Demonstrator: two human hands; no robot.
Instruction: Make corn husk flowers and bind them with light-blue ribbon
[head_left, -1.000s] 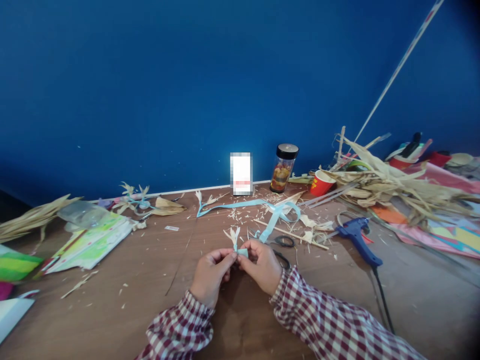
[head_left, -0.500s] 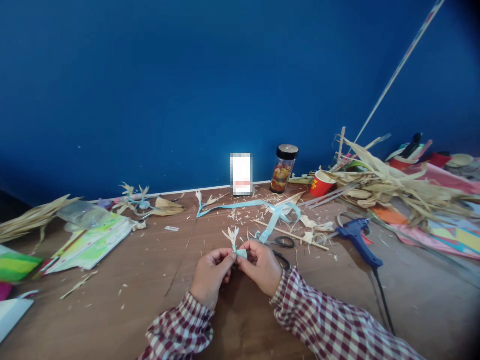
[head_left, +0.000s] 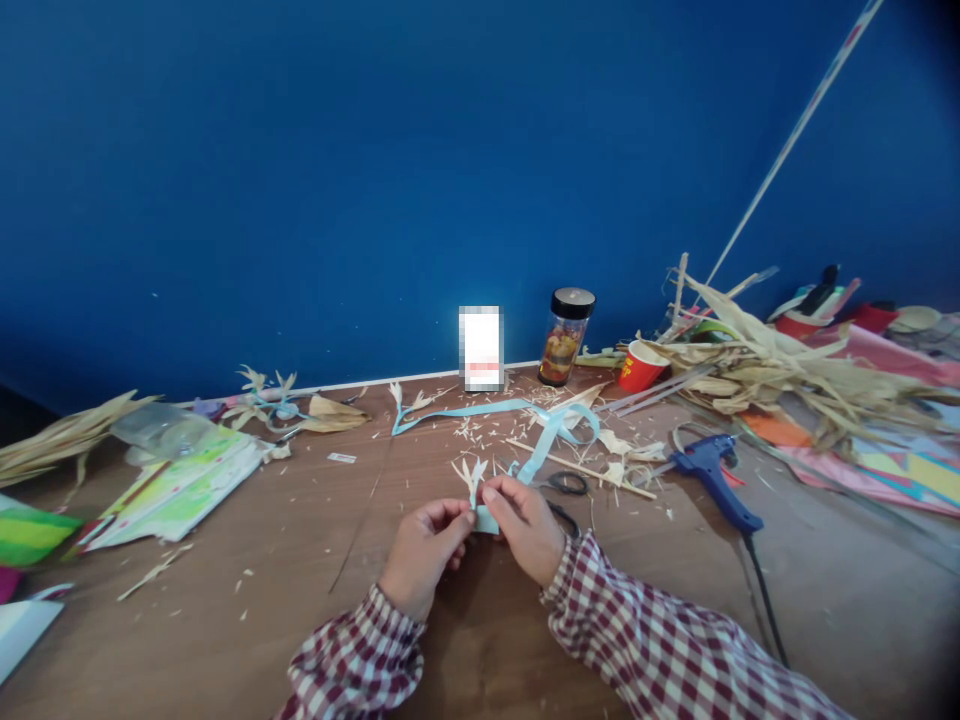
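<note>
Between my two hands is a small pale corn-husk flower (head_left: 472, 476) with a light blue ribbon (head_left: 487, 519) at its base. My left hand (head_left: 426, 550) pinches the flower's base and the ribbon between thumb and forefinger. My right hand (head_left: 526, 528) is closed at the ribbon's other side, thumb and forefinger near the petals. Just beyond the right hand lies another length of blue ribbon (head_left: 551, 432), looped on the table. Black-handled scissors (head_left: 568, 484) lie beside that hand, partly hidden by it.
A blue glue gun (head_left: 716, 480) with its cord lies at the right. Behind it are a red paper cup (head_left: 642, 367), a lidded jar (head_left: 566, 338) and a heap of dry corn husks (head_left: 765, 370). A painted sheet (head_left: 187, 490) lies left. Husk scraps litter the brown table (head_left: 300, 600).
The flower has shifted slightly right and more of the ribbon below it shows. My right thumb has lifted up toward the petals. My left hand has barely moved.
</note>
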